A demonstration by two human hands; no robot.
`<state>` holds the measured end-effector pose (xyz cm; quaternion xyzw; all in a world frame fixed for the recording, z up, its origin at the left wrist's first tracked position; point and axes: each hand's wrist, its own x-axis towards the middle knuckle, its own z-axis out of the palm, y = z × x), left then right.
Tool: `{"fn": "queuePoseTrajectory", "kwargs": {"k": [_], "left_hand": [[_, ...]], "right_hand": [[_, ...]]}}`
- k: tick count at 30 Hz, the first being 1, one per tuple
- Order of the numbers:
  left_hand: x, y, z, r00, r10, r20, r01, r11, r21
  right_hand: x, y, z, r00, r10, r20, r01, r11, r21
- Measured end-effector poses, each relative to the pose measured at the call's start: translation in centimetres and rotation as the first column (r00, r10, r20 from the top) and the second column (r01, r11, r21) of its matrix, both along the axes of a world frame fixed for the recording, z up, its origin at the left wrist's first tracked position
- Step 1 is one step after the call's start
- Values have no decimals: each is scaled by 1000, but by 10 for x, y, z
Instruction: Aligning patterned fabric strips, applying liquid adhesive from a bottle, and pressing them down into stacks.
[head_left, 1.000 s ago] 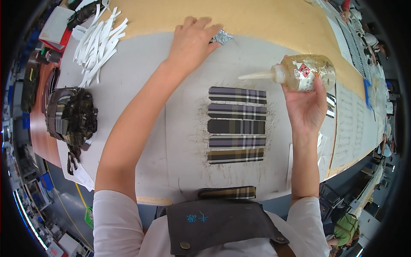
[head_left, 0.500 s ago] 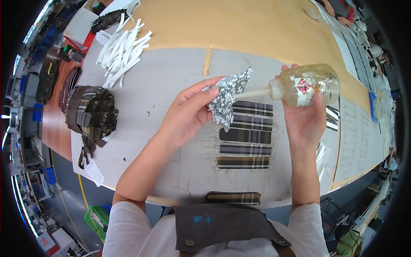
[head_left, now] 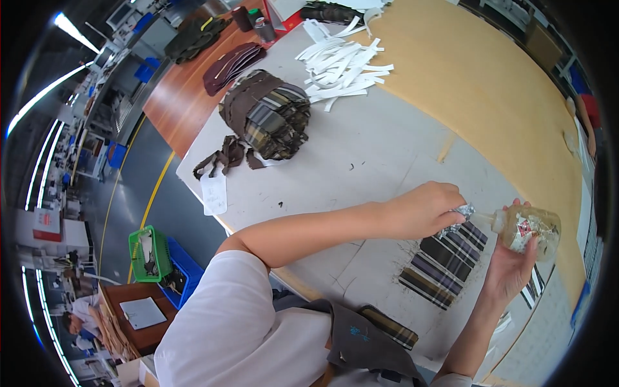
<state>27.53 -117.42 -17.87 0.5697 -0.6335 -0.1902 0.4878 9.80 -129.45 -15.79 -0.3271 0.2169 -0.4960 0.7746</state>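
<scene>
My left hand (head_left: 422, 209) is closed, back of the hand upward, around a crumpled grey-and-white speckled scrap (head_left: 463, 211) at the tip of a bottle's nozzle. Most of the scrap is hidden by the fingers. Lying on its side in my right hand (head_left: 506, 274) is a clear squeeze bottle (head_left: 545, 235) with yellowish stains and a torn white-and-red label. Its long nozzle (head_left: 482, 219) points left toward the scrap. Below both hands, several plaid fabric strips (head_left: 442, 267) lie side by side on the grey table board.
A bundle of plaid and brown fabric pieces (head_left: 274, 116) sits on the grey board (head_left: 361, 145), with white strips (head_left: 342, 64) heaped beyond. Another plaid piece (head_left: 390, 326) lies at the near edge. Green (head_left: 149, 255) and blue (head_left: 185, 271) crates stand at the left.
The view has turned, so the table appears rotated. My left hand has closed over the scrap, which was spread out before. My right hand still holds the bottle.
</scene>
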Motion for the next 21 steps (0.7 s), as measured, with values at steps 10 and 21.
{"fn": "queuePoseTrajectory", "kwargs": {"k": [10,21], "left_hand": [[-6,23,-5,998,-66,-19,59,964,-259],[-15,12,-33,605,244,-758,-140,970,200]], "right_hand": [[-9,-8,-12,950,293,105,-309,929,204],[-7,20,-25,958,104,-266,-250,754,-607]]}}
